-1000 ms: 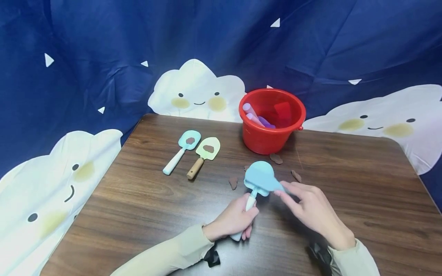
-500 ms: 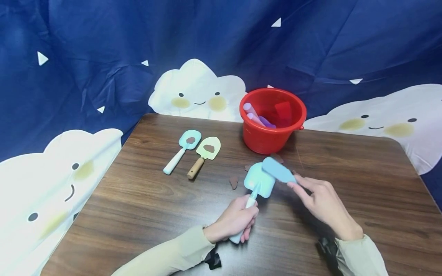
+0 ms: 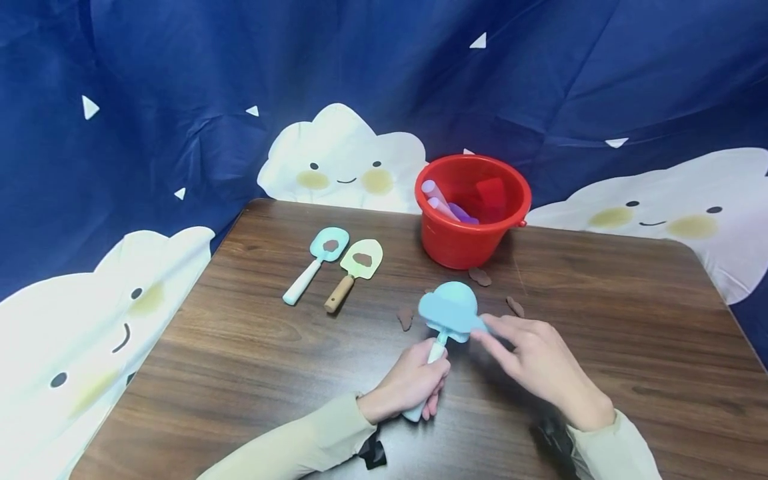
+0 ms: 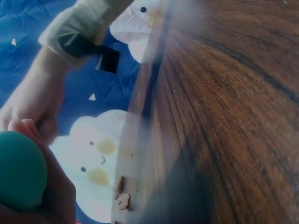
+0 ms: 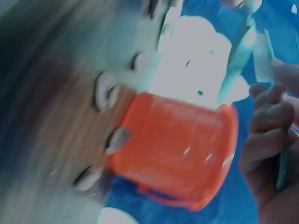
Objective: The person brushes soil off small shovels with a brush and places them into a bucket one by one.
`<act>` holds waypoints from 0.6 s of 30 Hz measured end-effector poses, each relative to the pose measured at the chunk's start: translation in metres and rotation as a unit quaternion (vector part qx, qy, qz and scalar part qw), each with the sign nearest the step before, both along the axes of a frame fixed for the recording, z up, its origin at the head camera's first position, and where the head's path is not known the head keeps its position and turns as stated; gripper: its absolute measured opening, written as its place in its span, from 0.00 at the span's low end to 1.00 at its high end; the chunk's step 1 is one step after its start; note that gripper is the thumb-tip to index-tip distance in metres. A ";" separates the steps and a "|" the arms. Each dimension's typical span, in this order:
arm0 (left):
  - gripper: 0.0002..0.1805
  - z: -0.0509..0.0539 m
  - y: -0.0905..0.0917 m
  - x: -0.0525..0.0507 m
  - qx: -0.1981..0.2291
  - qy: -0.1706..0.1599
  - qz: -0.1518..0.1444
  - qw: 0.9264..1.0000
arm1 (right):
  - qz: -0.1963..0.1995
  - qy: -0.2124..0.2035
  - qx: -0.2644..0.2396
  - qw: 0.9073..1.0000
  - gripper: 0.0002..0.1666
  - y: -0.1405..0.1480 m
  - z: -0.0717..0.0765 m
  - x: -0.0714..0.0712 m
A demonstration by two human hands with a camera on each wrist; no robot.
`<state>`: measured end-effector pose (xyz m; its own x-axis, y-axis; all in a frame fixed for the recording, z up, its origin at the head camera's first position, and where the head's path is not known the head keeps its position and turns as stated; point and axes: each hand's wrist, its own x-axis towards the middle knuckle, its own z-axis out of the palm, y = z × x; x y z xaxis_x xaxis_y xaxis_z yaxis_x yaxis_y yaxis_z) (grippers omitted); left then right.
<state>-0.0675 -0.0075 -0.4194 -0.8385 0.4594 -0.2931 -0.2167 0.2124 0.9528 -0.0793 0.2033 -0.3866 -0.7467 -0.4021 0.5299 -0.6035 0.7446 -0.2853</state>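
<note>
My left hand [image 3: 407, 377] grips the pale handle of a light-blue trowel [image 3: 457, 292]; its blade points away over the table. In the left wrist view the rounded handle end [image 4: 21, 170] sticks out of the fist. With thumb and fingers, my right hand [image 3: 543, 360] pinches a blue flat-headed brush [image 3: 447, 316] that lies across the blade and hides part of it. The brush is blurred in the head view. From the right wrist its head [image 5: 264, 58] shows a pale, bristle-like side, and the handle's end pokes out below my fingers.
Another light-blue trowel [image 3: 329, 243] and a green trowel [image 3: 371, 251] lie at the left, each bearing a brown piece. A red bucket [image 3: 465, 243] behind holds pink and purple things. Several brown flakes [image 3: 405, 318] are scattered on the wooden table [image 3: 252, 360].
The brush swung off the trowel blade to the right half a second ago, and now lies across it again, further left. My left hand and its trowel have barely moved.
</note>
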 end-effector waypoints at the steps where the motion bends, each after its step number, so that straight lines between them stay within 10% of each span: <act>1: 0.03 0.000 0.001 0.000 -0.004 0.002 0.001 1.000 | 0.011 0.006 0.011 1.000 0.18 -0.004 0.002 0.001; 18: 0.04 0.002 0.000 0.003 -0.038 0.031 0.003 0.999 | -0.026 -0.016 0.063 0.998 0.20 -0.007 0.010 -0.014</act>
<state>-0.0643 -0.0074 -0.4175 -0.8590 0.4326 -0.2738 -0.1585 0.2838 0.9457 -0.0928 0.1966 -0.3761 -0.7838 -0.4251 0.4527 -0.5557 0.8055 -0.2057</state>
